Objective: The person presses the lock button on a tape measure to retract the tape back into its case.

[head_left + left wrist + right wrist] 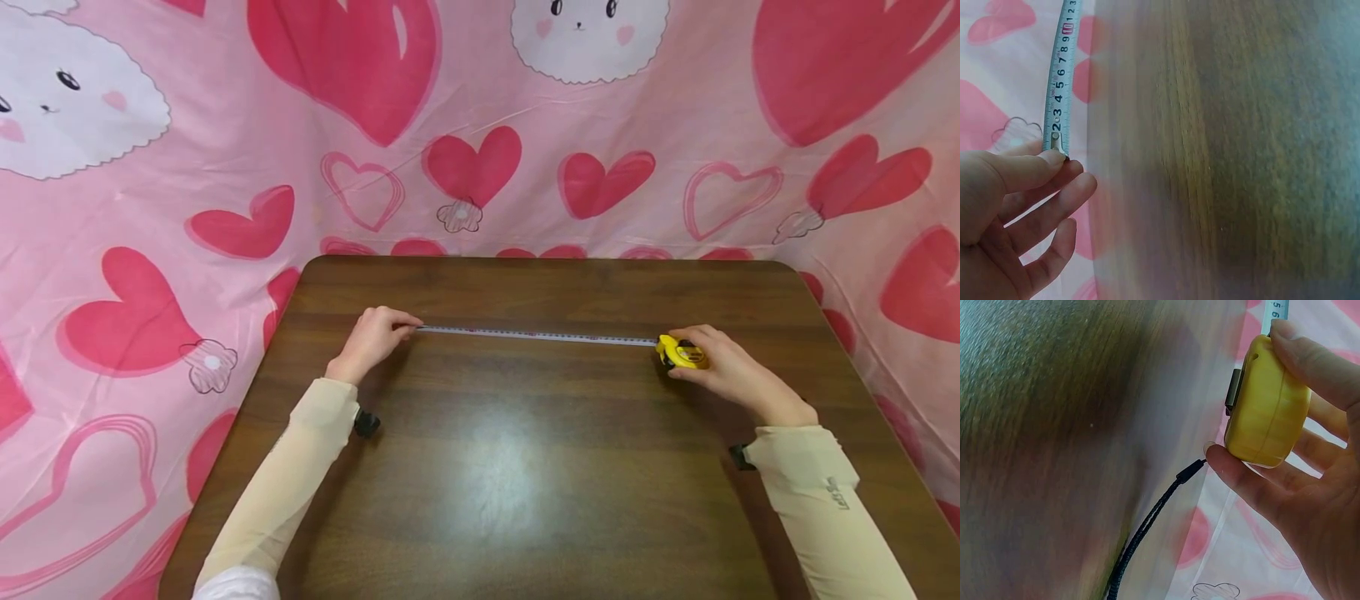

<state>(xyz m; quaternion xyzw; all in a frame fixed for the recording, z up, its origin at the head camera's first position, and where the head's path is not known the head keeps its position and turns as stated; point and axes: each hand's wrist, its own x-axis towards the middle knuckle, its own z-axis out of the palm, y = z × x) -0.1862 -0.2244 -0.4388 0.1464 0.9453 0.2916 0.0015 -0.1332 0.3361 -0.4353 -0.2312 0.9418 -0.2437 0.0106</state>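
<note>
A yellow tape measure (681,353) is gripped in my right hand (723,367) on the right side of the table. Its white blade (536,336) stretches in a straight line to my left hand (375,337). In the left wrist view, thumb and forefinger pinch the metal end hook (1055,144) of the blade, while the other fingers are loosely bent. The right wrist view shows the yellow case (1266,403) held between thumb and fingers, a metal belt clip (1234,390) on its side and a black cord (1154,515) hanging from it.
Both hands are over a dark brown wooden table (480,467) with rounded far corners. A pink cloth (510,100) printed with hearts hangs behind it and at both sides. Small black devices sit at the left wrist (367,423) and right wrist (742,457).
</note>
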